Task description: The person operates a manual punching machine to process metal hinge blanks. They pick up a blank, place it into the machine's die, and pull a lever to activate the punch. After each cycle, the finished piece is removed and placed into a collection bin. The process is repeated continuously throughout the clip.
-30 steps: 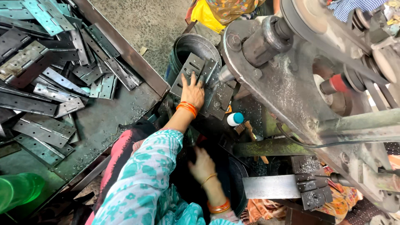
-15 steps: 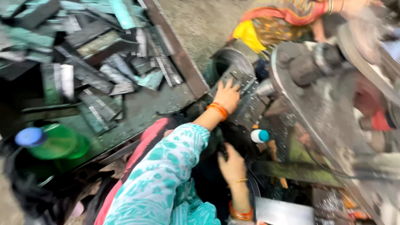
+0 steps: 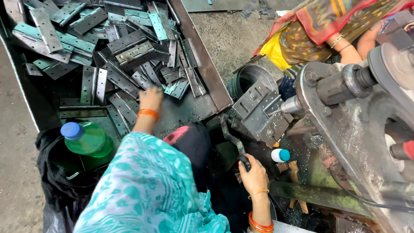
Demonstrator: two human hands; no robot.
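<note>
The main risk here is a cut or a pinch: the left hand [image 3: 151,98] reaches into a loose heap of metal hinges [image 3: 129,51] whose stamped edges look sharp, and since the plates lie crossed over one another, pulling one out could make its neighbours slide onto the fingers. The hand lies on the near edge of that heap, its fingers curled down among the plates; whether they have closed on a hinge cannot be told, as the fingertips are hidden. The heap fills a shallow metal tray [image 3: 202,64], so the hinges lie under the hand and spread away from it, up and to the left. A second risk sits on the other side: the right hand [image 3: 254,174] is wrapped around the dark lever [image 3: 230,136] of the machine [image 3: 345,129], just below a block of hinges [image 3: 258,112] stacked at its working end, and a pull while attention is on the tray could catch something there. A green bottle [image 3: 88,139] stands just beside the left forearm and could be knocked over.
</note>
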